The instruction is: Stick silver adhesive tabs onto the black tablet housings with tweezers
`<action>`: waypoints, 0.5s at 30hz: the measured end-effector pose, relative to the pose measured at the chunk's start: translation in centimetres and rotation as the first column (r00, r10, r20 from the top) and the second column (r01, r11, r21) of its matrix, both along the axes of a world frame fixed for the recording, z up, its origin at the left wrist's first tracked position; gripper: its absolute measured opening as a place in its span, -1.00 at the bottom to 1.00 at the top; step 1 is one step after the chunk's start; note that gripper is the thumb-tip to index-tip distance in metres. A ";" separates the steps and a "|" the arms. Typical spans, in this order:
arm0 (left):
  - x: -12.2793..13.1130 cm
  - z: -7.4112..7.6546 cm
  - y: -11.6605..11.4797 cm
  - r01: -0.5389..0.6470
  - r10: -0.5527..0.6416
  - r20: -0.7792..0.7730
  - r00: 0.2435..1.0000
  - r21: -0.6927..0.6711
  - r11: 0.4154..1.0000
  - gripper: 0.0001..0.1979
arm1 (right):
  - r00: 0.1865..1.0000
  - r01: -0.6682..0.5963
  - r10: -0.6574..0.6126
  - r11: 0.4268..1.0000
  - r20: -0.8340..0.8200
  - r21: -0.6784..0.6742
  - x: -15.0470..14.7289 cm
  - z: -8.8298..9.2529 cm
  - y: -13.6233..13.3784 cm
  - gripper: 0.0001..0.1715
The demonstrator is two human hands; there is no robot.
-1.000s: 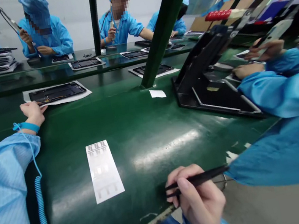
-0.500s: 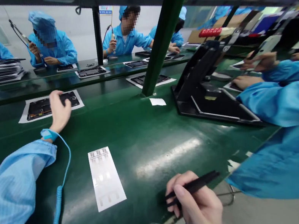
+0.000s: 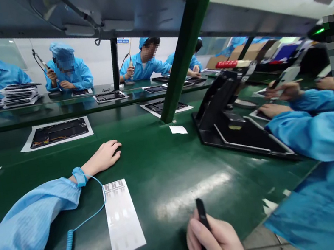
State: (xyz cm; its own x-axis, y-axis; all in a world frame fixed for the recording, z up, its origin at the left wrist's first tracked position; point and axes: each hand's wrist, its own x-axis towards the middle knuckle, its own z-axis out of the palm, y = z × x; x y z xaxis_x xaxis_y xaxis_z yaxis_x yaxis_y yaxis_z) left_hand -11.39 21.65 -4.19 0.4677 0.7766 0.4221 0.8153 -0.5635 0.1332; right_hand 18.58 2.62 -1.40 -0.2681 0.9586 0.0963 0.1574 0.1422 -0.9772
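My left hand (image 3: pixel 105 156) rests on or just above the green tabletop, palm down with fingers stretched out and nothing in it. A blue wrist strap (image 3: pixel 79 176) with a coiled cord circles that wrist. Below it lies a white sticker sheet (image 3: pixel 124 223) bearing grey T-shaped pieces. Black tweezers (image 3: pixel 202 218) are gripped in my right hand (image 3: pixel 218 241) near the front edge, held roughly upright. Past my left hand, a black device housing (image 3: pixel 58 132) with exposed inner parts lies on white paper.
A black press-like fixture (image 3: pixel 235 126) with a red handle stands at right, beside a co-worker's sleeve (image 3: pixel 318 124). A green post (image 3: pixel 184 61) rises to an overhead shelf. A small white paper scrap (image 3: pixel 178 129) lies near its foot. Co-workers sit across the bench.
My left hand has moved from over the housing rightward and closer to me, above the sticker sheet. The tweezers in my right hand have turned from nearly level to upright. The view tilted up.
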 end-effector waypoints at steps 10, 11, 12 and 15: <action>0.2 0.3 0.1 -0.014 0.014 -0.004 1.000 -0.029 0.999 -0.69 | 0.782 -0.080 -0.109 0.959 0.613 0.273 -3.4 2.9 22.1 -0.57; 0.2 0.4 0.0 -0.018 0.018 -0.010 1.000 -0.033 0.999 -0.69 | 0.747 -0.081 -0.139 0.952 0.651 0.296 -4.5 2.4 24.2 -0.66; 0.3 0.6 -0.1 -0.024 0.023 -0.018 1.000 -0.039 0.999 -0.69 | 0.715 -0.089 -0.161 0.944 0.681 0.316 -5.5 1.9 26.0 -0.72; 0.5 1.1 -0.4 -0.046 0.044 -0.043 0.998 -0.060 0.997 -0.68 | 0.636 -0.099 -0.225 0.925 0.739 0.367 -7.9 0.8 29.9 -0.73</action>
State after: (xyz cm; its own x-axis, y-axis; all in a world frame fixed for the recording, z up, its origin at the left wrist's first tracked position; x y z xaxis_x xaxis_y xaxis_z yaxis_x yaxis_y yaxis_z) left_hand -10.92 21.27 -3.12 0.4481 0.8207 0.3545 0.8452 -0.5180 0.1311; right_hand 10.70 32.49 -0.64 -0.3386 0.9176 0.2081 0.8343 0.3951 -0.3844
